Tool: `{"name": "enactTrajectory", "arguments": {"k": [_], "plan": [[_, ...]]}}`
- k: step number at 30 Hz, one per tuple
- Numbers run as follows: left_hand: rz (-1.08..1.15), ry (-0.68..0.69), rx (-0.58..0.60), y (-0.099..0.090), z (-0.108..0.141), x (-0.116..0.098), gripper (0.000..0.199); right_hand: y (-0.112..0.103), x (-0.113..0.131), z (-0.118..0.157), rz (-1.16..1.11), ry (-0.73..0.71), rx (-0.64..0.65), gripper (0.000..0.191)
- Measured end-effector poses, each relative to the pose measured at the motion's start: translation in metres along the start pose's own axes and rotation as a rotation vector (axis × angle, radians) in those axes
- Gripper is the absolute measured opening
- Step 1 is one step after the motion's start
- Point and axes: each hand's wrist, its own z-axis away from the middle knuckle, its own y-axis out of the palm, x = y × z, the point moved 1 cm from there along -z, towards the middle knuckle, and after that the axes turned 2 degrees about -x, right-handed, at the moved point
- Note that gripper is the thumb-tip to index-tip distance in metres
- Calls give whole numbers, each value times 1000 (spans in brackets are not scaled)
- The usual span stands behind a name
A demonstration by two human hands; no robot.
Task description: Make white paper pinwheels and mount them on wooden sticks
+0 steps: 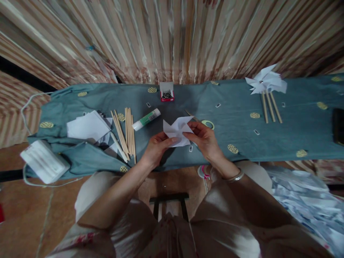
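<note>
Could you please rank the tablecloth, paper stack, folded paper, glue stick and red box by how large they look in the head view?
Largest to smallest:
1. Tablecloth
2. Paper stack
3. Folded paper
4. Glue stick and red box: one longer, one squarer, too alike in area to rank.

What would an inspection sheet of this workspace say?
Surface: teal cloth with yellow oval prints.
Things in work: folded white paper pinwheel.
Clutter: stacked white paper sheets; round wooden sticks; green-and-white cylindrical glue stick; open red-and-white box; green-handled scissors; white paper pinwheels on sticks, right.
Hands: left hand and right hand both hold the folded pinwheel.
Cables: thin white cable at left.
Surroundings: pleated striped brown curtain behind.
</note>
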Motion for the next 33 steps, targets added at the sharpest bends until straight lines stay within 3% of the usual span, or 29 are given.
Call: {"name": "enactTrajectory", "arguments": {"k": [15,33], "plan": [[-48,27,-146,-2,-5,5,31,3,-3,4,13,38,47,32],[-154,96,-196,-6,-5,13,36,6,-1,6,33,36,77,32]]}}
